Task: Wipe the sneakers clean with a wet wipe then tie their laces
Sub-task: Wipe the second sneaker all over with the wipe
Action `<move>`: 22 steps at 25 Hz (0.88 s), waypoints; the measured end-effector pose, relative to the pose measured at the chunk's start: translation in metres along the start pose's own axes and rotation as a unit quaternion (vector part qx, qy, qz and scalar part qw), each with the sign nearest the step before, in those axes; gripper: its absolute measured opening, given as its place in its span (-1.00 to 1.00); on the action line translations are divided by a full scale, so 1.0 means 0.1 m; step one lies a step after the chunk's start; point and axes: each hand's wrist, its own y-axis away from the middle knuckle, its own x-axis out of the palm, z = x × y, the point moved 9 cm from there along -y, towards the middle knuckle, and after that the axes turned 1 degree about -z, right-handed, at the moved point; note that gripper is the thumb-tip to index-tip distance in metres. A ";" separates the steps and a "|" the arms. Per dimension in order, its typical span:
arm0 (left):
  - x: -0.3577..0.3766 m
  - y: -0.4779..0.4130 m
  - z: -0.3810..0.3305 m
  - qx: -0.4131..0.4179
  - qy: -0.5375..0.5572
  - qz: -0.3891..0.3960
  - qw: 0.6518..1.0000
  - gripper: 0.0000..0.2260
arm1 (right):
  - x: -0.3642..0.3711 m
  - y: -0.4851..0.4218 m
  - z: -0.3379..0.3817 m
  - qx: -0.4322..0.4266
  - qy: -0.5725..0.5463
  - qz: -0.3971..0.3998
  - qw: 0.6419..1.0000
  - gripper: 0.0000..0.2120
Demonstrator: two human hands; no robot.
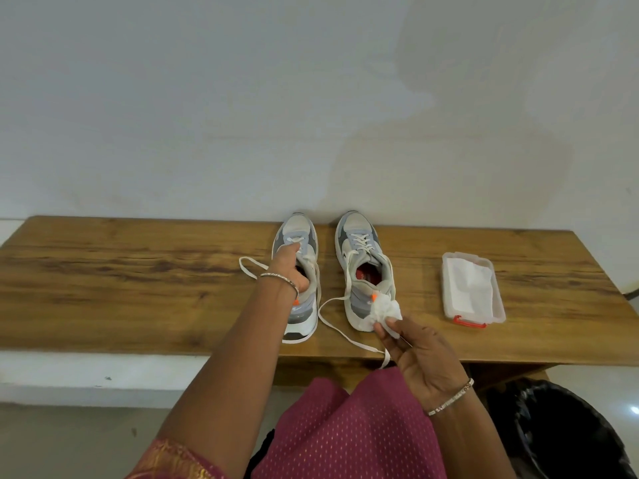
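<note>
Surface: I see a long brown wood-grain table [138,271] set against a plain pale wall [242,98], with a pale floor below its near edge.
Sneakers: two grey-and-white lace-up sneakers stand side by side near the middle of the far edge, toes to the wall; the left sneaker [302,305] and the right sneaker [359,271] both have loose white laces [337,330] trailing over the table toward the near edge.
Wipe box: a clear rectangular plastic box with red clips [472,292], white wipes inside, sits toward the table's right end, apart from the sneakers.
Left hand: my left hand [288,267] reaches into the left sneaker's opening, fingers curled round the tongue and collar, gripping it.
Right hand: my right hand [418,350] pinches a crumpled white wet wipe [385,311] between thumb and fingertips, the wipe pressed on the right sneaker's heel.
Pose: left arm stretched forward across the near edge, a bangle on the wrist; right palm turned up, just over the near edge.
Floor: a bin with a black liner [567,430] stands below the right end.
</note>
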 end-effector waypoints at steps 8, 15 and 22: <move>-0.01 0.22 0.05 0.039 0.128 -0.050 0.990 -0.65 | -0.02 0.13 -0.10 0.000 0.034 -0.029 0.999 -0.73; -0.12 0.67 0.20 0.073 0.130 0.161 0.976 -0.64 | 0.15 0.48 -0.15 0.026 -0.035 -0.003 0.999 -0.75; -0.43 1.88 0.60 0.046 0.091 0.299 0.949 -0.61 | 0.46 1.13 0.35 -0.177 0.094 0.036 0.979 -0.78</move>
